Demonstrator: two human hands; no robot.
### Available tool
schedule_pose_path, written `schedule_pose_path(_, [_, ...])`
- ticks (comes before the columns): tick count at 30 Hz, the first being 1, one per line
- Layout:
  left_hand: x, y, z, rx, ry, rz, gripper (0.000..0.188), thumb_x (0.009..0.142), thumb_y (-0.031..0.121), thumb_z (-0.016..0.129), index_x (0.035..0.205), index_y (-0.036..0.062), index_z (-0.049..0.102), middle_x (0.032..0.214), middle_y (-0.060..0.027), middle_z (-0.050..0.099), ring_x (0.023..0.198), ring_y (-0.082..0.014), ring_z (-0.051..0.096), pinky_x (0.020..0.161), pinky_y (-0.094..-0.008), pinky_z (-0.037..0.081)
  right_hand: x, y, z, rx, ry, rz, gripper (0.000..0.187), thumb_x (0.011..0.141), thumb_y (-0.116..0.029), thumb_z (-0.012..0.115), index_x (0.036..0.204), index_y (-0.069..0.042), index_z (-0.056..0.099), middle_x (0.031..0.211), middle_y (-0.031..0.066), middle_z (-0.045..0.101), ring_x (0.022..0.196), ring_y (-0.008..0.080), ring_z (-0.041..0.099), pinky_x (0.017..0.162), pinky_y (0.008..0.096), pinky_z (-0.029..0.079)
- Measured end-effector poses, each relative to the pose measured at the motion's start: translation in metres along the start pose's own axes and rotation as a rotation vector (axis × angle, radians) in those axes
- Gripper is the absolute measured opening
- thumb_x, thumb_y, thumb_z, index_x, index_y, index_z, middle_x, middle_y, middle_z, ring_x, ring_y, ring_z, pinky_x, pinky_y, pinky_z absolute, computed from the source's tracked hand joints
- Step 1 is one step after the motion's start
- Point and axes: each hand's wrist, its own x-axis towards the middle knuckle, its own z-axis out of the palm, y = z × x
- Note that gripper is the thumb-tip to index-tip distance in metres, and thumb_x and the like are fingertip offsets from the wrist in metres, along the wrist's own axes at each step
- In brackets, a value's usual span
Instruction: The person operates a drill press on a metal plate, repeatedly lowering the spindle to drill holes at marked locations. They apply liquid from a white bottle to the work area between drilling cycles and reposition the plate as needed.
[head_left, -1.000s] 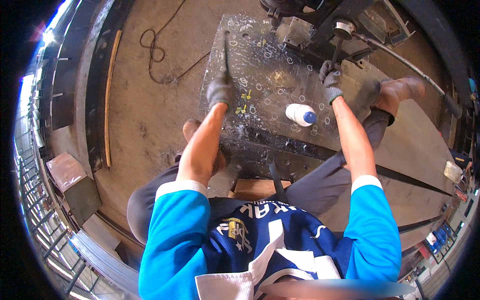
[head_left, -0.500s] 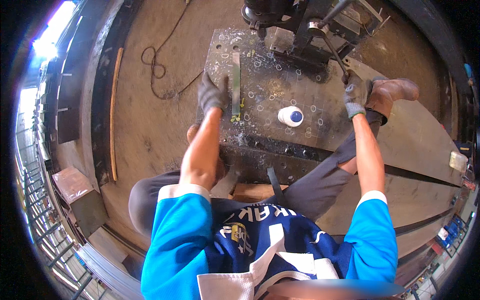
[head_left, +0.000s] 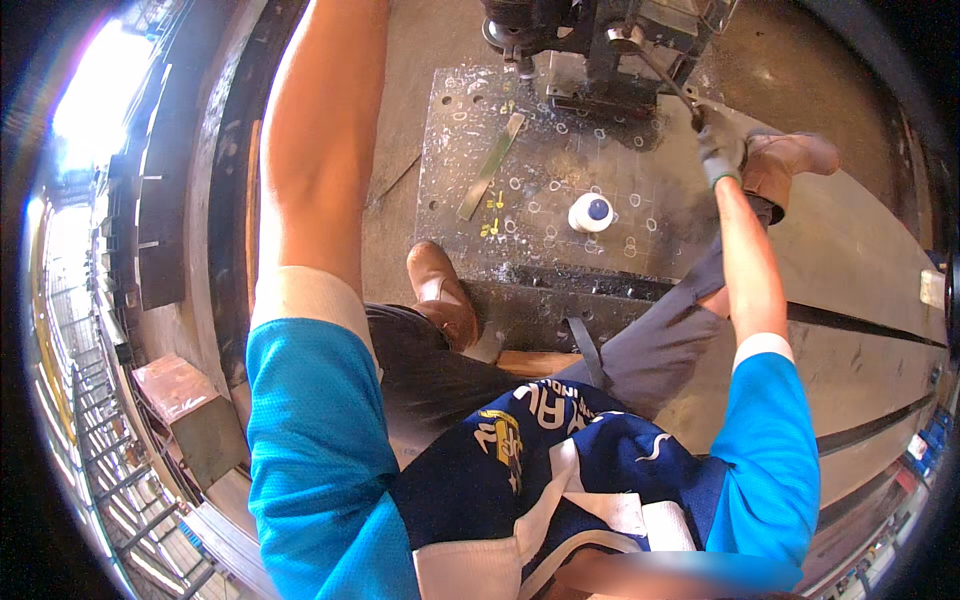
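My right hand (head_left: 718,150), in a grey glove, is closed round the end of a dark lever (head_left: 664,76). That lever runs from a round hub (head_left: 625,38) on a black drilling machine (head_left: 540,30). The machine stands at the far side of a steel plate (head_left: 555,175) with chalk circles and drilled holes. My left forearm (head_left: 322,140) reaches up past the top edge, so the left hand is out of sight. A flat greenish metal strip (head_left: 490,168) lies slanted on the plate. To its right stands a white bottle with a blue cap (head_left: 590,213).
My boots rest at either side, one (head_left: 440,290) near the plate's left front corner, the other (head_left: 790,165) on the larger plate to the right. A dark beam (head_left: 560,285) crosses in front of me. A box (head_left: 190,410) stands at left, and a cable (head_left: 398,182) crosses the floor.
My left hand has gone from beside the metal strip up out of view. The strip has turned from upright to slanted. My right hand stays on the lever.
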Motion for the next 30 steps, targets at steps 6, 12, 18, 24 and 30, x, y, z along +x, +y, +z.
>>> schedule_pose_path(6, [-0.029, -0.009, 0.008, 0.298, 0.322, 0.001, 0.06, 0.093, 0.042, 0.075, 0.136, 0.0027, 0.059, 0.119, -0.0188, 0.07, 0.108, -0.03, 0.068, 0.097, -0.0401, 0.052, -0.028, -0.03, 0.076, 0.084, 0.029, 0.048, 0.026, 0.096, -0.027, 0.055, 0.106, -0.01, 0.072, 0.1, 0.017, 0.073, 0.094, 0.0313, 0.07, 0.082, 0.0397, 0.054])
schedule_pose_path(12, [-0.084, 0.018, 0.094, 0.851, 0.191, 0.306, 0.039, 0.091, 0.021, 0.068, 0.126, 0.0047, 0.064, 0.118, -0.0203, 0.067, 0.104, -0.037, 0.066, 0.092, -0.0432, 0.055, -0.028, -0.046, 0.136, 0.577, 0.209, 0.195, 0.02, 0.097, -0.021, 0.055, 0.101, -0.009, 0.07, 0.098, 0.0121, 0.073, 0.093, 0.0255, 0.07, 0.079, 0.038, 0.053])
schedule_pose_path(18, [-0.134, -0.005, 0.218, 0.189, -0.196, 0.11, 0.053, 0.09, 0.043, 0.071, 0.123, 0.0038, 0.061, 0.105, -0.0226, 0.069, 0.098, -0.0423, 0.068, 0.084, -0.0516, 0.055, -0.044, -0.042, 0.117, -0.103, 0.021, -0.124, 0.028, 0.099, -0.026, 0.056, 0.117, -0.01, 0.071, 0.114, 0.0172, 0.073, 0.106, 0.031, 0.068, 0.089, 0.0414, 0.052])
schedule_pose_path(24, [-0.136, -0.014, 0.226, 0.198, -0.107, 0.134, 0.035, 0.088, 0.032, 0.067, 0.108, 0.0043, 0.063, 0.094, -0.0228, 0.068, 0.086, -0.044, 0.068, 0.075, -0.0548, 0.055, 0.033, -0.031, -0.169, 0.318, 0.237, 0.075, 0.033, 0.097, -0.027, 0.058, 0.12, -0.007, 0.069, 0.111, 0.0187, 0.073, 0.101, 0.0348, 0.069, 0.086, 0.0461, 0.054])
schedule_pose_path(30, [-0.141, -0.02, 0.232, 0.202, -0.106, 0.189, 0.037, 0.088, 0.033, 0.067, 0.113, 0.0052, 0.064, 0.095, -0.0226, 0.07, 0.083, -0.042, 0.071, 0.074, -0.055, 0.056, 0.079, -0.157, -0.349, -0.429, 0.047, -0.606, 0.03, 0.091, -0.026, 0.062, 0.111, -0.006, 0.07, 0.098, 0.0193, 0.073, 0.087, 0.0361, 0.072, 0.076, 0.049, 0.057])
